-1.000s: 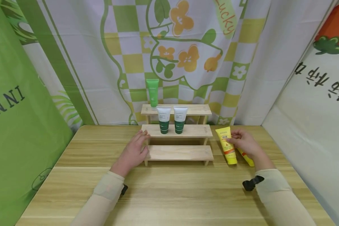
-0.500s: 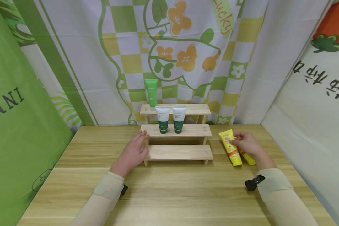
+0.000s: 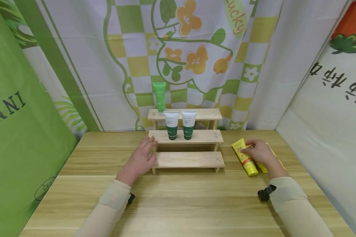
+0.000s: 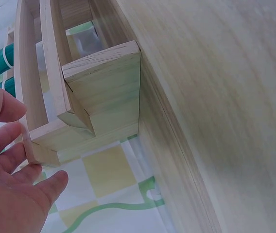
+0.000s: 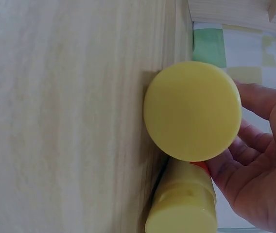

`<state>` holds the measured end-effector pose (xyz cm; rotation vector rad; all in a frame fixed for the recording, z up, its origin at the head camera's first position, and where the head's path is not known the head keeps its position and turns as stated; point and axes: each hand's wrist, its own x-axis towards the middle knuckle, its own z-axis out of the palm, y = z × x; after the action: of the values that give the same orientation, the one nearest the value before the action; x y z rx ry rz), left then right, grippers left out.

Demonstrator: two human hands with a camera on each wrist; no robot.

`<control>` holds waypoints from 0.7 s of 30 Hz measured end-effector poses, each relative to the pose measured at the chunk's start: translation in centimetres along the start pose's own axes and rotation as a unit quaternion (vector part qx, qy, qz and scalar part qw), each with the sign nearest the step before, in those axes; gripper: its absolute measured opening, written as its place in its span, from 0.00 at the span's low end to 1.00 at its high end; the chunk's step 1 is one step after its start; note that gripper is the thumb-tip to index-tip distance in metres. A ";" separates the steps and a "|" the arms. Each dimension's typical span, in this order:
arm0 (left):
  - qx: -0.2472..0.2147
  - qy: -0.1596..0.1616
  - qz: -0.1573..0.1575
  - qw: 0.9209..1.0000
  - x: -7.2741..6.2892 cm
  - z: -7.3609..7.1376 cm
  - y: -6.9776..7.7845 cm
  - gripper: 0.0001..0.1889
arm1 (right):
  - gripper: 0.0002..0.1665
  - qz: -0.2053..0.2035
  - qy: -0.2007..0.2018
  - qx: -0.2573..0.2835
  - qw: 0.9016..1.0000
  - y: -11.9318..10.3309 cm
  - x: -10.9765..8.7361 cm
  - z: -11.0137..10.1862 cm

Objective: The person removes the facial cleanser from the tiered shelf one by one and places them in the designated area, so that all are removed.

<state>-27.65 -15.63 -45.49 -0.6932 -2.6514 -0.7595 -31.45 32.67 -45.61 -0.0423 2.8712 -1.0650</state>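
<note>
My right hand (image 3: 259, 151) pinches a yellow squeeze tube (image 3: 248, 163) with an orange band, its cap end tilted toward me and to the right. More yellow tubing (image 3: 262, 168) lies beneath and beside that hand, mostly hidden. In the right wrist view, the held tube's round cap (image 5: 191, 111) faces the camera, with a second yellow cap (image 5: 181, 218) close by. My left hand (image 3: 140, 159) rests against the left end of a three-step wooden rack (image 3: 187, 160); its fingertips (image 4: 28, 172) touch the end of a step in the left wrist view.
Two white-and-green tubes (image 3: 172, 126) stand on the middle step. A green tube (image 3: 160, 97) stands at the left of the top step. The rack sits toward the back of the wooden table (image 3: 178, 204), before a patterned curtain (image 3: 142, 65).
The right hand has shifted slightly right, and its yellow tube has tilted and lowered toward the table. More yellow now shows right of that hand. The left hand and rack stay put.
</note>
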 end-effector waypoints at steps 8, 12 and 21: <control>0.008 -0.005 0.002 1.000 -0.1 -0.3 0.1 0.23 | 0.29 0.006 -0.012 -0.010 1.000 -0.5 -0.1 0.3; 0.008 -0.002 0.005 1.000 -0.2 -0.3 0.0 0.23 | 0.28 -0.009 0.000 -0.022 1.000 -0.4 -0.1 0.4; 0.021 0.001 0.017 1.000 0.0 -0.1 -0.5 0.23 | 0.26 0.008 0.018 -0.016 1.000 0.0 -0.3 0.0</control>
<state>-27.93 -15.99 -45.63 -0.7243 -2.6396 -0.6921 -31.11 32.70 -45.55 -0.0021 2.9155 -1.0263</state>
